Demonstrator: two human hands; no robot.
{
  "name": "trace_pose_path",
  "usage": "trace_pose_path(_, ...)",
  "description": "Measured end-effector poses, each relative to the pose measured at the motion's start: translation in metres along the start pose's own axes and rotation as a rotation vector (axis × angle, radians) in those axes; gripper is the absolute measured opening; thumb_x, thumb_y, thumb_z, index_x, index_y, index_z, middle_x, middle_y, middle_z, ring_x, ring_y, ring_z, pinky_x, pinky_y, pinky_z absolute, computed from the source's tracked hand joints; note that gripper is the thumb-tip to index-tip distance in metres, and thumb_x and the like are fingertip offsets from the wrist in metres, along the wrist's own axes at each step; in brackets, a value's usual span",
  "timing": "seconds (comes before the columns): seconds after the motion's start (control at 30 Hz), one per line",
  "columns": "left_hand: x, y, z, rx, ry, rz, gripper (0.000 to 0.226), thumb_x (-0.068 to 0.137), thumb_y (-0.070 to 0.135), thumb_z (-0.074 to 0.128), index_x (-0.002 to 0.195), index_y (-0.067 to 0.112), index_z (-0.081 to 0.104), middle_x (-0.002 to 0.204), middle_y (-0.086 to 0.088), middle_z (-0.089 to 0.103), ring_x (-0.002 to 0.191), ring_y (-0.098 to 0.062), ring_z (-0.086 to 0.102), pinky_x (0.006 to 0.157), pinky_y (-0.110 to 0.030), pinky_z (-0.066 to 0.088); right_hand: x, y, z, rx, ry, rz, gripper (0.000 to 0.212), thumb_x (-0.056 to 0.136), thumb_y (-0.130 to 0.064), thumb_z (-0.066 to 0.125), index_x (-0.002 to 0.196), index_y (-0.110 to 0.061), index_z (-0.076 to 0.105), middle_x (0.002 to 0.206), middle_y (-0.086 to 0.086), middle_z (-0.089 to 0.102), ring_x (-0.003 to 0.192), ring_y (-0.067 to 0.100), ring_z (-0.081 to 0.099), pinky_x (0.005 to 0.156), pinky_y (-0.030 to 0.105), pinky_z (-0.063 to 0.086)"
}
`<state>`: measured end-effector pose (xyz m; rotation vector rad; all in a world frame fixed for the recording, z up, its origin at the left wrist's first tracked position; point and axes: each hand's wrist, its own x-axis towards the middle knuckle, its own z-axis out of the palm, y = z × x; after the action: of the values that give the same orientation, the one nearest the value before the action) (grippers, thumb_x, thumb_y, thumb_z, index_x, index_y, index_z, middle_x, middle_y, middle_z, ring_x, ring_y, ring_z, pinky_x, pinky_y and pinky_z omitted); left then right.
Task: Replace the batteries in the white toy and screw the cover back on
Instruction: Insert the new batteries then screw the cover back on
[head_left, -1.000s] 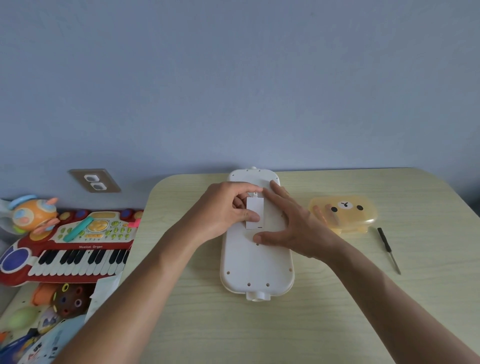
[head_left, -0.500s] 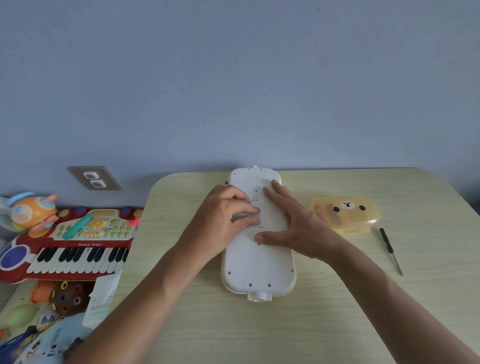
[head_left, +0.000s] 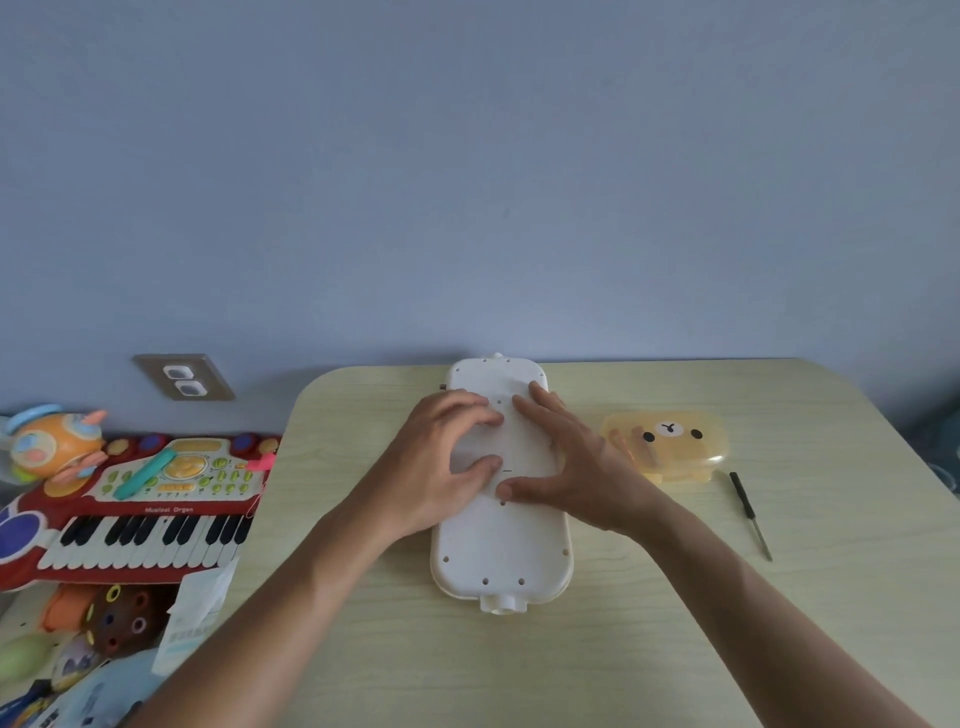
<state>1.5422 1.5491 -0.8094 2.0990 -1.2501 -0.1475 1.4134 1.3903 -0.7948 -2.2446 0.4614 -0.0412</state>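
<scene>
The white toy (head_left: 501, 545) lies back side up, lengthwise in the middle of the pale wooden table (head_left: 649, 639). Its battery cover (head_left: 511, 441) sits flat in its recess on the upper half. My left hand (head_left: 447, 462) rests on the toy's left side, fingers curled onto the cover. My right hand (head_left: 566, 462) lies flat on the right side, fingers spread, thumb pointing left below the cover. Both hands press down and hold nothing. A small black screwdriver (head_left: 749, 514) lies on the table to the right, apart from both hands.
A translucent yellow box with a bear face (head_left: 667, 444) stands right of the toy. Off the table's left edge lie a red toy keyboard (head_left: 130, 504), an orange round toy (head_left: 57, 447) and several other toys. A wall socket (head_left: 183, 376) is behind them.
The cover, held tilted in my left fingers a second ago, now lies flat in its recess. Both hands have settled onto the toy; the camera view has shifted slightly.
</scene>
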Motion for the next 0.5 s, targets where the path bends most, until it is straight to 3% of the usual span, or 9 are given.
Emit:
trace_pose_path(0.03, 0.001, 0.0, 0.0, -0.002, -0.017, -0.02, 0.051, 0.087, 0.035, 0.071, 0.136, 0.024, 0.058, 0.144, 0.015, 0.044, 0.138, 0.004, 0.029, 0.117, -0.014, 0.018, -0.003, 0.001, -0.003, 0.017, 0.043, -0.028, 0.093, 0.077, -0.042, 0.084, 0.156, -0.033, 0.035, 0.164, -0.021, 0.023, 0.152, -0.004, 0.014, 0.116, 0.011, 0.005)
trace_pose_path(0.1, 0.003, -0.003, 0.002, 0.003, -0.054, -0.063, 0.067, 0.083, 0.046, 0.065, 0.145, 0.024, 0.049, 0.152, 0.016, 0.034, 0.146, 0.001, 0.019, 0.122, -0.023, 0.015, -0.014, 0.004, -0.017, 0.108, 0.161, -0.052, 0.071, 0.08, -0.037, 0.083, 0.145, -0.031, 0.053, 0.149, -0.017, 0.052, 0.139, -0.004, 0.044, 0.116, 0.02, 0.034)
trace_pose_path(0.17, 0.004, -0.005, 0.005, 0.008, -0.081, -0.07, 0.079, 0.076, 0.059, 0.057, 0.147, 0.025, 0.045, 0.155, 0.016, 0.029, 0.149, -0.001, 0.013, 0.121, -0.024, 0.011, -0.026, 0.011, -0.043, 0.236, 0.353, -0.004, 0.04, 0.085, -0.025, 0.08, 0.124, -0.025, 0.072, 0.117, -0.013, 0.076, 0.106, -0.004, 0.069, 0.095, 0.021, 0.055)
trace_pose_path(0.2, 0.004, -0.006, 0.007, 0.014, -0.081, -0.057, 0.084, 0.073, 0.064, 0.054, 0.147, 0.026, 0.044, 0.156, 0.016, 0.029, 0.149, -0.001, 0.012, 0.12, -0.024, 0.011, -0.032, 0.016, -0.057, 0.269, 0.47, 0.046, 0.026, 0.086, -0.022, 0.078, 0.112, -0.024, 0.077, 0.101, -0.011, 0.079, 0.089, -0.002, 0.073, 0.084, 0.022, 0.058)
trace_pose_path(0.27, 0.002, -0.009, 0.011, 0.023, -0.054, -0.022, 0.088, 0.071, 0.068, 0.05, 0.147, 0.025, 0.044, 0.156, 0.014, 0.03, 0.148, 0.003, 0.011, 0.12, -0.024, 0.01, -0.045, 0.036, -0.081, 0.258, 0.655, 0.173, 0.009, 0.085, -0.02, 0.077, 0.093, -0.024, 0.079, 0.084, -0.008, 0.078, 0.072, 0.004, 0.071, 0.072, 0.028, 0.058)
trace_pose_path(0.33, 0.001, -0.012, 0.014, 0.005, -0.028, -0.011, 0.088, 0.07, 0.068, 0.051, 0.147, 0.025, 0.044, 0.156, 0.014, 0.031, 0.146, 0.007, 0.007, 0.119, -0.024, 0.01, -0.057, 0.059, -0.095, 0.192, 0.721, 0.337, 0.005, 0.083, -0.023, 0.077, 0.088, -0.025, 0.077, 0.082, -0.007, 0.076, 0.077, 0.012, 0.072, 0.069, 0.035, 0.057)
trace_pose_path(0.43, 0.001, -0.013, 0.018, -0.06, -0.029, -0.045, 0.089, 0.069, 0.069, 0.054, 0.147, 0.027, 0.043, 0.157, 0.016, 0.029, 0.153, -0.004, 0.007, 0.122, -0.03, 0.011, -0.074, 0.084, -0.096, 0.088, 0.7, 0.527, 0.012, 0.08, -0.023, 0.08, 0.091, -0.023, 0.076, 0.086, -0.007, 0.073, 0.08, 0.022, 0.071, 0.055, 0.03, 0.052)
trace_pose_path(0.5, 0.001, -0.014, 0.02, -0.086, -0.034, -0.058, 0.09, 0.068, 0.07, 0.056, 0.147, 0.028, 0.042, 0.158, 0.018, 0.028, 0.154, -0.006, 0.006, 0.123, -0.033, 0.013, -0.079, 0.09, -0.089, 0.023, 0.631, 0.593, 0.02, 0.079, -0.026, 0.082, 0.098, -0.022, 0.075, 0.089, -0.007, 0.072, 0.073, 0.016, 0.068, 0.052, 0.026, 0.048)
